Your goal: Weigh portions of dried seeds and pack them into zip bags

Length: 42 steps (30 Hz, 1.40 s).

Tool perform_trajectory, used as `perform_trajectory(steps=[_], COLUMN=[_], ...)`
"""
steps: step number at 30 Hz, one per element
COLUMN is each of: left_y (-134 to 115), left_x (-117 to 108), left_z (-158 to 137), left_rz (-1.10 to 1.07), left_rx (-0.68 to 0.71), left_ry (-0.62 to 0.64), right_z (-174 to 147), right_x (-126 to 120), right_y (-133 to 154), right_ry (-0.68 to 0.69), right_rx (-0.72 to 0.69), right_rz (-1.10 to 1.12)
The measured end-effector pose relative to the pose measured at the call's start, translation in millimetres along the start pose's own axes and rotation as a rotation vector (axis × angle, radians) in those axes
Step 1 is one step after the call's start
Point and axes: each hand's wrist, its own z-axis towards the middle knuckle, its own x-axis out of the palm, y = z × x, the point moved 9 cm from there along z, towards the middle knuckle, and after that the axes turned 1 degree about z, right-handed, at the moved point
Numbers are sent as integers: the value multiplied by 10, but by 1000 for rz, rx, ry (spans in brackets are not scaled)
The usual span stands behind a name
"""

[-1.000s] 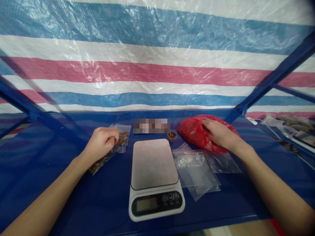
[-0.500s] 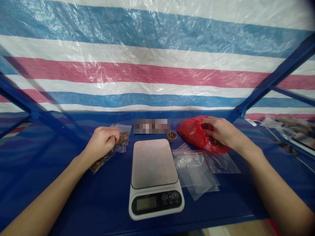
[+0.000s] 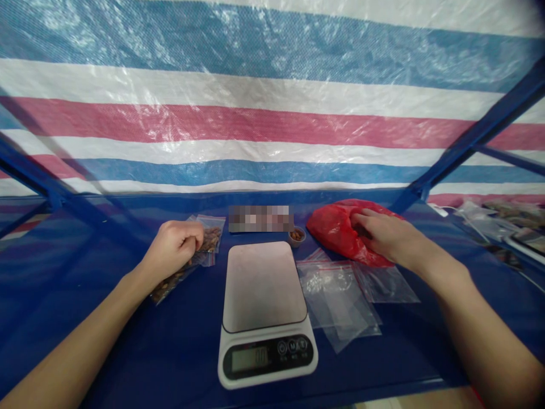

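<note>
My left hand is closed in a fist and rests at the small zip bags filled with brown pieces; what its curled fingers hold, if anything, is hidden. At the right, my right hand reaches into a red plastic bag, its fingertips out of sight inside. Between the hands stands a white kitchen scale with a bare metal plate; the display appears to read 0.0. Just behind it is a small clear cup holding brown pieces. Several flat, see-through zip bags lie right of the scale.
A blurred-out flat item lies behind the scale on the blue shelf. Blue metal posts slant up at both sides, before a striped plastic sheet. Clear plastic packaging is at the far right.
My right hand has moved slightly, and its fingers are more covered by the red bag, whose opening shows less of the contents. My left hand stays at the filled bags. The view has shifted slightly.
</note>
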Motion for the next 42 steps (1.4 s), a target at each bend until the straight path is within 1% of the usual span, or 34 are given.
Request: perform_trajectory(steps=[4, 9, 12, 17, 22, 25, 28, 31, 33, 36, 39, 42], left_y=[15, 53, 74, 68, 51, 54, 67, 72, 61, 36, 19, -3], left_x=[-18, -89, -83, -60, -65, -70, -60, -45, -35, -16, -8, -9], left_z=[-5, -10, -16, -16, 15, 33, 41, 39, 35, 27, 20, 22], left_rz=[-5, 17, 26, 32, 36, 29, 21, 7, 6, 12, 9, 5], left_rx=[-8, -34, -52, -59, -74, -80, -81, -76, -71, -73, -80, -61], left_ry=[4, -11, -1, 4, 8, 4, 0, -9, -8, 11, 27, 26], right_z=[33, 57, 82, 95, 70, 62, 62, 96, 143, 238, 322, 363], right_x=[13, -8, -59, -261, -534, -659, -783, -841, -811, -655, -512, -457], right_y=[19, -6, 12, 16, 32, 101, 283, 631, 914, 1271, 1410, 1389], right_ry=[29, -9, -46, -104, -221, -285, -320, -289, -239, -129, -77, -98], right_rx=[24, -75, -134, -129, -152, -161, -180, -267, -361, -494, -542, -519], right_rz=[-7, 158, 235, 293, 349, 396, 540, 663, 658, 613, 623, 652])
